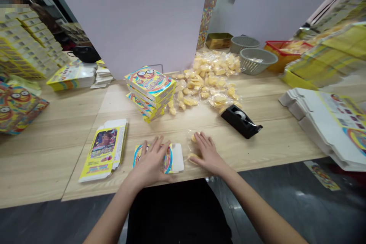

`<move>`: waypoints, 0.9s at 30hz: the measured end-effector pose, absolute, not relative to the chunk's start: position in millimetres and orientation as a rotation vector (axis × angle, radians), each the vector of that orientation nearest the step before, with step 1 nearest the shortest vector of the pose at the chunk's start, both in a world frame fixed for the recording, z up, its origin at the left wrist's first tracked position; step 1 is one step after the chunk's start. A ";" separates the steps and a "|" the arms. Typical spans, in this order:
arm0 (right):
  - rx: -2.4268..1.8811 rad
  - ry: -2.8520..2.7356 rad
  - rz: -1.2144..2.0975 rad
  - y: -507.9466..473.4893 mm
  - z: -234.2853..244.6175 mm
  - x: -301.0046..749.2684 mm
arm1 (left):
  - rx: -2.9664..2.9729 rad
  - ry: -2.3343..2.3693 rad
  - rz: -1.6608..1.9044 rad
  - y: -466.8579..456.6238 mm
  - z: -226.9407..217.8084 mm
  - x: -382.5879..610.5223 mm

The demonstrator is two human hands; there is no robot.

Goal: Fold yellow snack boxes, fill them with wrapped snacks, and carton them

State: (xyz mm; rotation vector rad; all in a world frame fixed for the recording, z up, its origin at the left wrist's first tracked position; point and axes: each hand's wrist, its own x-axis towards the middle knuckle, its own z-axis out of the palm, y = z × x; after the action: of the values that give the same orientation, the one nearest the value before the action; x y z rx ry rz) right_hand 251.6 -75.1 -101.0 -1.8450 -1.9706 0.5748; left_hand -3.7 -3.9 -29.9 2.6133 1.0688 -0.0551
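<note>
My left hand (pixel 153 159) lies flat with spread fingers on a small colourful carton (pixel 174 158) at the table's front edge. My right hand (pixel 207 152) rests flat beside it, fingers stretched over clear packets of yellow pieces (pixel 194 137). A stack of finished colourful boxes (pixel 150 90) stands behind my hands. A large heap of packeted yellow pieces (pixel 210 80) spreads behind and to the right of that stack.
A black tape dispenser (pixel 241 120) sits right of my right hand. Flat yellow cartons (pixel 104 152) lie to the left. White flattened cartons (pixel 328 122) pile at the right. Grey baskets (pixel 257 60), a red tray (pixel 281 49) and more box stacks (pixel 73 76) stand further back.
</note>
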 end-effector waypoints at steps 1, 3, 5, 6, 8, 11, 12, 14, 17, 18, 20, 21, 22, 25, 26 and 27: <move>-1.790 -2.014 0.575 -82.7 -102.9 250.0 | 2.599 1.123 -0.088 -3.4 -32.5 -13.4; -1.654 -2.104 0.593 -93.9 -105.4 248.2 | 2.591 1.187 -0.103 -3.3 -39.8 -23.5; -1.528 -2.163 0.634 -97.5 -106.0 245.2 | 2.607 1.191 -0.063 -4.1 -46.7 -23.9; -1.475 -2.185 0.660 -96.3 -105.5 242.2 | 2.617 1.185 -0.038 -4.5 -49.0 -22.0; -1.399 -2.216 0.703 -88.8 -102.8 231.8 | 2.629 1.181 -0.001 -5.2 -51.4 -17.8; -1.400 -2.220 0.718 -72.8 -95.1 211.0 | 2.624 1.183 0.014 -5.4 -51.7 -15.6; -1.420 -2.215 0.715 -68.7 -92.0 205.8 | 2.619 1.184 0.011 -5.4 -51.6 -16.0; -1.454 -2.190 0.705 -64.9 -86.0 202.0 | 2.612 1.183 0.006 -5.3 -51.9 -17.9; -1.584 -1.946 0.742 -69.8 -80.9 212.3 | 2.610 1.179 0.025 -5.3 -53.3 -20.3; -1.665 -1.783 0.794 -72.6 -80.5 217.1 | 2.610 1.176 0.036 -5.3 -53.7 -20.5; -1.778 -1.414 1.027 -76.9 -80.5 222.6 | 2.607 1.178 0.055 -5.1 -54.1 -20.2; -1.768 -1.241 1.191 -77.7 -80.4 222.1 | 2.604 1.180 0.062 -4.9 -54.1 -19.7; -1.711 -1.083 1.358 -77.2 -79.8 219.2 | 2.601 1.181 0.066 -4.6 -53.9 -19.2; -1.435 -0.714 1.699 -69.7 -74.6 200.9 | 2.596 1.178 0.079 -4.1 -54.3 -17.7; -1.355 -0.642 1.762 -65.8 -72.3 193.3 | 2.597 1.175 0.084 -4.3 -55.1 -17.4; -1.283 -0.602 1.822 -61.6 -70.3 185.7 | 2.598 1.173 0.091 -4.7 -56.3 -17.3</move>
State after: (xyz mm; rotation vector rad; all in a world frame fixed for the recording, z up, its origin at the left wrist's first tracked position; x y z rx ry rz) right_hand 185.7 -61.6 -70.3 -1.2828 -0.6017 1.8215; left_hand -17.3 -4.7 -56.3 2.5981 1.1728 0.0911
